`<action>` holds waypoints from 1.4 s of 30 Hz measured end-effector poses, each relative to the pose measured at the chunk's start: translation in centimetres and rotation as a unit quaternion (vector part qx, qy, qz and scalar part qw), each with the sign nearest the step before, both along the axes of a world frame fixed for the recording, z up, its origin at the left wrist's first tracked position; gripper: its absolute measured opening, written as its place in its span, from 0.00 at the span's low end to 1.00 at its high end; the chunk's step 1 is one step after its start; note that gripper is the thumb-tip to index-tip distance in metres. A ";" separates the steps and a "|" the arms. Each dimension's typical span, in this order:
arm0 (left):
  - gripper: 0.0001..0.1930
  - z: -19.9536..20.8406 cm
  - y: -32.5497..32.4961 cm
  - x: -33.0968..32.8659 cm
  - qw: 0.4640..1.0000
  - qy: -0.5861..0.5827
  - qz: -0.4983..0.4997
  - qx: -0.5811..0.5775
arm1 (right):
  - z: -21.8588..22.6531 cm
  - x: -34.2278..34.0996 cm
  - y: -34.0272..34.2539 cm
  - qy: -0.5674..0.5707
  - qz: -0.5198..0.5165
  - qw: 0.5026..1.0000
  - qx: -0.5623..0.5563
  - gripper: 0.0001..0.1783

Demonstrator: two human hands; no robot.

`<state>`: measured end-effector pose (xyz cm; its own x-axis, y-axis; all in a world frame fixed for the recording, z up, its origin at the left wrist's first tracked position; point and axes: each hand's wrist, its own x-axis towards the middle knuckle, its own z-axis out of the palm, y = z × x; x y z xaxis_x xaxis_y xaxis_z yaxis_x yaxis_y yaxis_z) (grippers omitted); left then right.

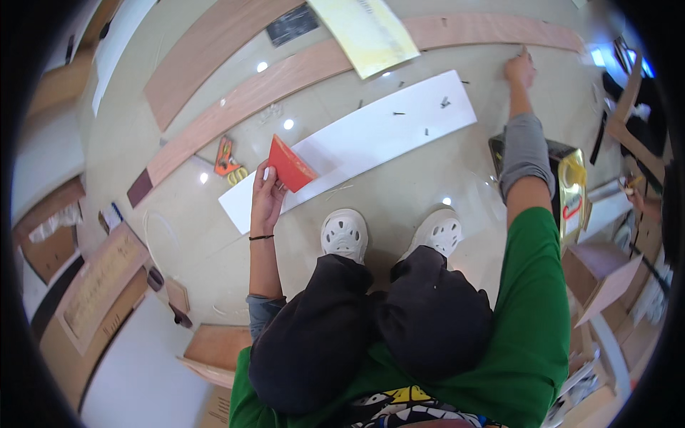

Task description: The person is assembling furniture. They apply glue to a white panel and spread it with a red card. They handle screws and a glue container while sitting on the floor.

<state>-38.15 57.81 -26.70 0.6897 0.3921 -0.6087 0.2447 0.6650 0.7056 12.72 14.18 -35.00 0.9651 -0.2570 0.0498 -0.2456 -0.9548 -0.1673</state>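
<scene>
My left hand (pixel 267 196) grips a small red wedge-shaped piece (pixel 289 167) with a raw, wood-coloured edge, holding it above a long white board (pixel 357 153) on the floor. Several dark screws (pixel 445 103) lie on that board's right part, with others on the floor beside it. My right hand (pixel 521 70) is stretched far forward, its fingertips at the near edge of a long wooden strip (pixel 492 32). Its fingers look drawn together; whatever they may hold is too small to make out. An orange-handled tool (pixel 225 157) and yellow scissors (pixel 237 175) lie left of the white board.
A yellowish sheet (pixel 367 36) lies across the strip, near another wooden board (pixel 214 53). Right of my legs stands a metal tin (pixel 571 189) with yellow tape on it. Open wooden boxes (pixel 599 274) and another person's hand (pixel 646 205) are at the right. Boards and cardboard crowd the left.
</scene>
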 end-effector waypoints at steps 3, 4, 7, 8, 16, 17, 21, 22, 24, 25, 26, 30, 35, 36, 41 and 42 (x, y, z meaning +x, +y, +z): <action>0.16 1.3 -0.3 0.7 1.000 0.017 -0.007 0.013 | -0.2 -0.5 -0.5 -0.027 0.028 0.999 -0.017 0.21; 0.16 1.0 -0.2 1.1 0.999 0.022 -0.034 0.029 | -0.2 -0.8 -0.7 -0.053 0.027 0.998 -0.016 0.18; 0.16 1.3 -2.2 3.5 0.992 0.063 -0.088 0.064 | -0.5 -1.7 -0.7 -0.063 0.019 0.998 0.003 0.13; 0.16 1.2 -3.0 4.5 0.989 0.079 -0.103 0.075 | -0.6 -2.6 -0.3 -0.082 -0.002 0.997 0.013 0.12; 0.19 -0.5 -5.0 7.3 0.767 0.128 -0.265 0.570 | 3.0 -13.4 3.5 -0.051 0.332 0.910 0.243 0.09; 0.19 0.2 -5.2 7.9 0.662 0.132 -0.270 0.687 | 3.3 -14.0 4.0 -0.032 0.360 0.908 0.214 0.09; 0.13 0.7 -6.0 14.6 0.680 0.027 -0.241 0.692 | 3.7 -14.4 4.2 -0.041 0.371 0.915 0.157 0.09; 0.12 0.6 -6.4 16.8 0.655 0.005 -0.270 0.705 | 3.6 -14.3 4.2 -0.047 0.359 0.922 0.138 0.09; 0.10 -0.2 -7.2 19.9 0.626 -0.004 -0.317 0.712 | 3.5 -14.5 4.4 -0.058 0.337 0.935 0.099 0.08; 0.10 -0.7 -7.7 21.1 0.622 0.007 -0.337 0.707 | 3.7 -14.7 4.5 -0.075 0.320 0.936 0.125 0.07; 0.10 -1.0 -8.0 22.0 0.618 0.019 -0.357 0.701 | 3.8 -15.2 4.7 -0.092 0.303 0.937 0.150 0.07; 0.07 -3.3 -8.1 22.7 0.640 0.025 -0.348 0.685 | 5.7 -20.5 7.3 -0.090 0.342 0.914 0.198 0.06; 0.04 -3.8 -7.2 22.1 0.688 -0.028 -0.331 0.646 | 5.6 -23.5 8.4 -0.073 0.376 0.911 0.155 0.09; 0.05 -3.7 -7.1 21.9 0.699 -0.037 -0.331 0.633 | 5.7 -23.5 8.2 -0.073 0.384 0.909 0.147 0.10; 0.07 -2.8 -7.7 21.4 0.731 0.005 -0.346 0.588 | 5.0 -23.4 8.1 -0.074 0.424 0.895 0.117 0.12; 0.08 -2.9 -7.8 21.5 0.721 0.003 -0.343 0.601 | 4.9 -23.2 8.0 -0.081 0.431 0.892 0.107 0.12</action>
<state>-16.69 49.99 -29.60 0.9714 0.2065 -0.1170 0.2308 -0.7071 0.6683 -10.43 22.21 -30.07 0.7928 0.5574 0.2465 0.6094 -0.7184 -0.3355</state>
